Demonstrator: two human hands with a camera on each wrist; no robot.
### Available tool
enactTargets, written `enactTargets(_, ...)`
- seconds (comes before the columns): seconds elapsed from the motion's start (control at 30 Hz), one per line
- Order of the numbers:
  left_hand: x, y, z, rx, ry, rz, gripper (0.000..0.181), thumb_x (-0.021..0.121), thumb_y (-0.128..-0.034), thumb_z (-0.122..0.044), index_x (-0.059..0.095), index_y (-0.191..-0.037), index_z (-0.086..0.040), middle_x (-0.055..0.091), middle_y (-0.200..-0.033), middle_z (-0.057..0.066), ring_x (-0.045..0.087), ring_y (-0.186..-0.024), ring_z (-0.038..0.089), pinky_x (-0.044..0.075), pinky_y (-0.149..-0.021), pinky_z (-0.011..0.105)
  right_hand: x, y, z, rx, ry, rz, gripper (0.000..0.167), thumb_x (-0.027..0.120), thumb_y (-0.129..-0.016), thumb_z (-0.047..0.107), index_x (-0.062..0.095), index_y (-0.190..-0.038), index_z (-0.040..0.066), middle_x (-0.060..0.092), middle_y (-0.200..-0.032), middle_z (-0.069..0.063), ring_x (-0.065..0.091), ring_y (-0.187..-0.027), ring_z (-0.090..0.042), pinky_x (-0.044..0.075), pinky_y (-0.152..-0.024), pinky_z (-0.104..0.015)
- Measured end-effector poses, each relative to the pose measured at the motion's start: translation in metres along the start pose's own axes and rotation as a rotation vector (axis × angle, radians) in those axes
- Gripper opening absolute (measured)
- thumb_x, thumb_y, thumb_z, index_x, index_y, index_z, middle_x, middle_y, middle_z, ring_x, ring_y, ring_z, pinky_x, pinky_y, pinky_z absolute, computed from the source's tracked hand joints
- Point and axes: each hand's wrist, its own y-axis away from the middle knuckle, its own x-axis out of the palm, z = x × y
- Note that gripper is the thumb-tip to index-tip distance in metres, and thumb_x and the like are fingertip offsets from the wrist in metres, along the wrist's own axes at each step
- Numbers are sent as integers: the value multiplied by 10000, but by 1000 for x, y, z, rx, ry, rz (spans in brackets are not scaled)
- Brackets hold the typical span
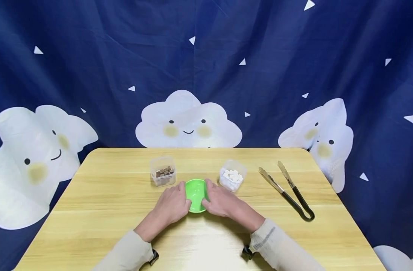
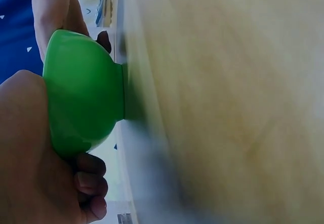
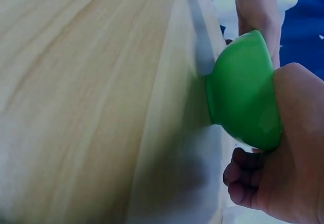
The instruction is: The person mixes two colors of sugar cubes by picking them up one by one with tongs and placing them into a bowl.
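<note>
A green bowl stands upright at the middle of the table, its inside bare in the head view. The left hand grips its left side, with the thumb at the near rim; the right hand grips the right side the same way. In the left wrist view, the bowl has its foot at the table surface, and the left hand's other fingers curl beneath its side. The right wrist view shows the bowl held by the right hand, fingers curled below the rim.
Behind the bowl at left is a clear container of brown pieces; at right, another clear container holds white pieces. Tongs with black handles lie spread farther right on the wooden table. A blue curtain hangs behind.
</note>
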Motion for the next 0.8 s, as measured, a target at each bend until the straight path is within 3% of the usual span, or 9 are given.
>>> enactTargets(0.23, -1, -1, -4, -6, -9, 0, 465, 553, -922, -258, 502, -1223, 92, 588, -791, 75, 530, -660, 206, 477, -696, 402, -5, 1, 0, 6, 55, 27, 820, 448, -1061, 511, 226, -1597, -69, 479, -1552, -287, 554, -1392, -396, 468, -1141, -478)
enactTargets(0.43, -3, -2, -5, -11, -14, 4, 460, 553, -915, -244, 501, -1220, 98, 517, -683, 38, 475, -588, 186, 429, -615, 362, -11, 6, 0, 12, 34, 29, 842, 406, -1079, 549, 180, -1625, -51, 428, -1570, -325, 477, -1456, -423, 418, -1184, -497)
enactTargets(0.8, -2, -4, -4, -50, 1, 17, 434, 537, -901, -254, 506, -1201, 59, 592, -774, 69, 538, -631, 202, 451, -626, 380, -20, 21, -8, -20, -13, -14, 806, 428, -1086, 515, 208, -1625, -43, 401, -1581, -341, 472, -1454, -445, 426, -1170, -521)
